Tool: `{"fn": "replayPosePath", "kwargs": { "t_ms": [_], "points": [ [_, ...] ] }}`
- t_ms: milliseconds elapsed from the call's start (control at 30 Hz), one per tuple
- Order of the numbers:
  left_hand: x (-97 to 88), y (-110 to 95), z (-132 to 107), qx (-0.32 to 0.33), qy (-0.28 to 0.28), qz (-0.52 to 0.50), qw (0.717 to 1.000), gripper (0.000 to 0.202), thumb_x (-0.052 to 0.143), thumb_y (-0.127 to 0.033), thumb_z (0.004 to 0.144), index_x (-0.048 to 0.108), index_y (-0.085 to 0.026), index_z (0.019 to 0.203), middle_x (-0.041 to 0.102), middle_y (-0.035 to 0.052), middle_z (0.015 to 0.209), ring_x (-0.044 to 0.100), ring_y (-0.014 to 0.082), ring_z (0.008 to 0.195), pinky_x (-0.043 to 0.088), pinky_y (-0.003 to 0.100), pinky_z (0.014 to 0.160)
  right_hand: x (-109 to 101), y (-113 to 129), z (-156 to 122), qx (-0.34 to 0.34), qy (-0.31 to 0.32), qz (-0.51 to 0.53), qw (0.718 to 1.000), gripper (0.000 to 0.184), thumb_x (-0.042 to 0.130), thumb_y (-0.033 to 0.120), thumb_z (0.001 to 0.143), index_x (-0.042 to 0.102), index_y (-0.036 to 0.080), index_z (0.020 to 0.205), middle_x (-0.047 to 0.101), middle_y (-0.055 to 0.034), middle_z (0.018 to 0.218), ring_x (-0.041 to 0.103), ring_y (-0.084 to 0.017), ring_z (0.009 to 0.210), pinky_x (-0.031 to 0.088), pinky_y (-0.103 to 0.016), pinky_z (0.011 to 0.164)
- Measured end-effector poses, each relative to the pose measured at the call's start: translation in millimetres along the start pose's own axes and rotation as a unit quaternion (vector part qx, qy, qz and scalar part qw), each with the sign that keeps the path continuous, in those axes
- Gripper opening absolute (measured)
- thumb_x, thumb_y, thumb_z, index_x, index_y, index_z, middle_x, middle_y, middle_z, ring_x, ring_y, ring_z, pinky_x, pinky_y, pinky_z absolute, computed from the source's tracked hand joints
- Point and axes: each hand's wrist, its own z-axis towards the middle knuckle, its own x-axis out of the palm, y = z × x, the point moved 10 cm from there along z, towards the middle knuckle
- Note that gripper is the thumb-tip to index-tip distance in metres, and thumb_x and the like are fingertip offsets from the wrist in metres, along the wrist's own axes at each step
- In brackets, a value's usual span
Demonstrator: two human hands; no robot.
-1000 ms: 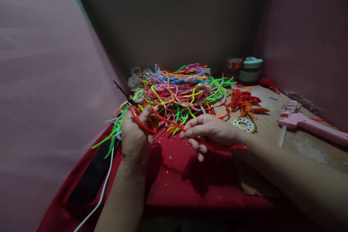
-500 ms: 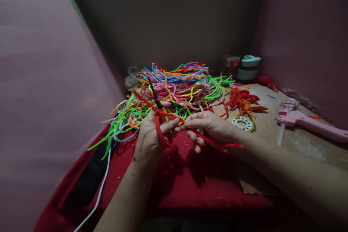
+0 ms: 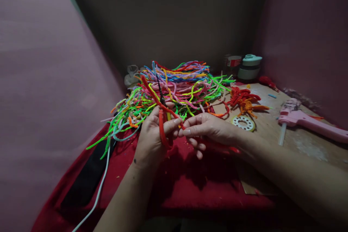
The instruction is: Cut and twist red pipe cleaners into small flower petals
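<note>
My left hand [image 3: 152,134] is closed around scissors [image 3: 162,99] whose dark, narrow blades point up and away; a red loop handle shows at the palm. The same hand pinches a fuzzy red pipe cleaner [image 3: 152,94], which slants up to the left past the blades. At the fingertips of my right hand [image 3: 202,128], thumb and forefinger are closed on the pipe cleaner close to the left thumb, where a small orange-yellow bit shows. The other right fingers are curled loosely below. Beyond both hands lies a heap of multicoloured pipe cleaners [image 3: 185,88].
On the board at right are red and orange pipe-cleaner pieces [image 3: 244,99], a tape roll [image 3: 243,123] and a pink glue gun [image 3: 301,117]. A teal-lidded container [image 3: 249,67] stands behind. A black phone-like slab [image 3: 85,177] and white cable [image 3: 102,185] lie left on red cloth [image 3: 190,195].
The red pipe cleaner's upper end has swung up and right, nearer the blades. The scissors have tilted slightly and shifted right. Both hands stay close together, fingertips pinching.
</note>
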Motion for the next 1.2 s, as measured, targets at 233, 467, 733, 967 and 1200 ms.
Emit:
{"fn": "replayPosePath", "kwargs": {
  "t_ms": [233, 467, 733, 967, 1200],
  "points": [
    [-15.2, -4.5, 3.8, 0.025, -0.042, -0.060, 0.997, 0.038, 0.066, -0.012, 0.067, 0.053, -0.020, 0.102, 0.056, -0.0041, 0.069, 0.049, 0.0038, 0.048, 0.040, 0.015, 0.046, -9.7, -2.6, 1.9, -0.008, -0.031, -0.015, 0.999, 0.019, 0.068, 0.024, 0.072, 0.058, 0.011, 0.081, 0.064, -0.0010, 0.058, 0.052, -0.007, 0.039, 0.046, -0.019, 0.041],
    [-18.7, -8.2, 3.8, 0.025, -0.051, -0.093, 0.994, 0.035, 0.065, -0.011, 0.066, 0.057, -0.019, 0.099, 0.058, -0.0015, 0.072, 0.049, 0.0044, 0.050, 0.041, 0.016, 0.048, -6.8, -8.9, 2.0, 0.012, -0.025, 0.026, 0.999, 0.012, 0.065, 0.013, 0.069, 0.059, 0.010, 0.079, 0.065, -0.0029, 0.059, 0.053, -0.006, 0.039, 0.042, -0.016, 0.040],
    [-16.4, -10.7, 3.4, 0.017, -0.034, -0.165, 0.986, 0.023, 0.062, -0.006, 0.067, 0.060, -0.017, 0.087, 0.056, -0.0023, 0.073, 0.046, 0.0035, 0.051, 0.042, 0.018, 0.051, -19.0, -3.2, 3.1, -0.012, -0.105, 0.037, 0.994, 0.014, 0.067, 0.012, 0.063, 0.058, 0.011, 0.074, 0.066, -0.0031, 0.056, 0.050, -0.006, 0.038, 0.044, -0.019, 0.041],
    [-14.0, -20.6, -1.3, 0.061, -0.026, -0.165, 0.984, 0.021, 0.056, -0.003, 0.072, 0.060, -0.018, 0.087, 0.053, -0.0015, 0.071, 0.044, 0.0048, 0.053, 0.044, 0.020, 0.055, -14.4, 2.5, -2.0, -0.015, -0.110, 0.015, 0.994, 0.016, 0.065, 0.011, 0.062, 0.054, 0.014, 0.072, 0.063, -0.0004, 0.054, 0.024, 0.000, 0.029, 0.015, -0.015, 0.030],
    [-11.6, -21.9, -2.3, 0.054, -0.019, -0.163, 0.985, 0.024, 0.060, -0.006, 0.070, 0.060, -0.019, 0.090, 0.056, -0.0009, 0.074, 0.045, 0.0050, 0.052, 0.047, 0.022, 0.057, 1.8, 0.3, -3.9, 0.001, -0.042, 0.079, 0.996, 0.013, 0.060, 0.025, 0.074, 0.059, 0.012, 0.075, 0.028, 0.0100, 0.043, 0.012, -0.001, 0.036, 0.008, -0.016, 0.034]
  ]
}}
